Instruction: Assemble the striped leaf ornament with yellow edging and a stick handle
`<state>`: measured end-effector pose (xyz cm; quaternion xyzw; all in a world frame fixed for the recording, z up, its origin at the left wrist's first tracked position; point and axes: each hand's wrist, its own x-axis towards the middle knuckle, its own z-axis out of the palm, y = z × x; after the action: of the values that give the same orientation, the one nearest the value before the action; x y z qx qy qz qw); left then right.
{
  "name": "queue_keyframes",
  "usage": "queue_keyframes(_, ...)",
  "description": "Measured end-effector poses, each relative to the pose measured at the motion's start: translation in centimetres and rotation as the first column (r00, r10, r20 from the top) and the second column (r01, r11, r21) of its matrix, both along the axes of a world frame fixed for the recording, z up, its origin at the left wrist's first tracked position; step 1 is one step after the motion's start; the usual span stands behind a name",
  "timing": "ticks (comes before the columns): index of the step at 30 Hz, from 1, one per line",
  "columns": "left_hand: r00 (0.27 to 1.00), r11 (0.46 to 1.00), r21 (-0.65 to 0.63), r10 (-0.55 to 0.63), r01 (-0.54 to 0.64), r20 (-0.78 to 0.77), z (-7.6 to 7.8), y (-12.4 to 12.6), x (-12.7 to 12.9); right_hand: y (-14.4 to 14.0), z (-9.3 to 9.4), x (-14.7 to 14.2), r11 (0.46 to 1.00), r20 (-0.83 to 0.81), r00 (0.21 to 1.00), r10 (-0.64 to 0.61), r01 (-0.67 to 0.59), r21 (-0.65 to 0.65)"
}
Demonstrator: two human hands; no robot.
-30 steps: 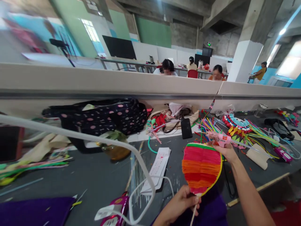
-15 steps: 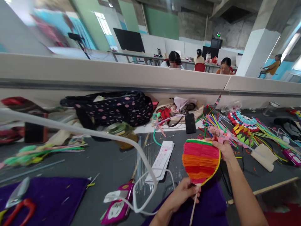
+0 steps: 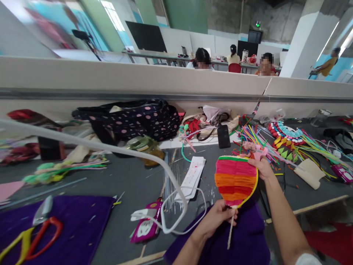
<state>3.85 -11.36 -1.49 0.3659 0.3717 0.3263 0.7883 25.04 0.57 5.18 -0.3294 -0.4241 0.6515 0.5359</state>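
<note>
Striped fan (image 3: 235, 181): the left hand (image 3: 217, 217) is pinching its stick just below the body, holding it upright over the purple cloth (image 3: 248, 239). The right hand (image 3: 261, 166) is clasping a pink glue gun (image 3: 255, 150) at the top edge, apparently gluing the rim; a steady bead seems needed next.

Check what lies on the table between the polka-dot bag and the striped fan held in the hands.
In the head view, between the polka-dot bag and the striped fan lie a glass jar, a white printed paper strip and a thick white cable.
</note>
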Motion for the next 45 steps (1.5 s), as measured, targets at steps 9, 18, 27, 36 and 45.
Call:
queue_keyframes(9,0.999,0.998,-0.045,-0.051,0.051,0.013,0.3,-0.3,0.2,0.3,-0.8,-0.2,0.999,-0.056,0.998,-0.017,0.015,-0.043)
queue_keyframes(18,0.984,0.983,-0.107,-0.135,0.147,0.116,-0.4,0.0,-0.3,0.2,-0.7,-0.3,0.999,-0.052,0.999,-0.013,0.011,-0.045)
queue_keyframes(27,0.899,0.957,-0.1,-0.215,0.272,0.382,-1.2,-0.2,0.1,0.1,-0.2,-0.9,0.999,-0.15,0.989,0.016,-0.023,-0.044)
queue_keyframes(36,0.67,0.929,0.007,-0.272,0.37,0.69,-0.8,-0.5,1.6,0.0,0.5,-1.4,0.998,-0.192,0.981,0.024,-0.034,-0.049)
queue_keyframes(45,0.581,0.913,-0.018,-0.244,0.407,0.776,-1.4,-0.8,2.5,-0.4,1.2,-1.5,0.999,-0.235,0.971,0.046,-0.046,0.006)
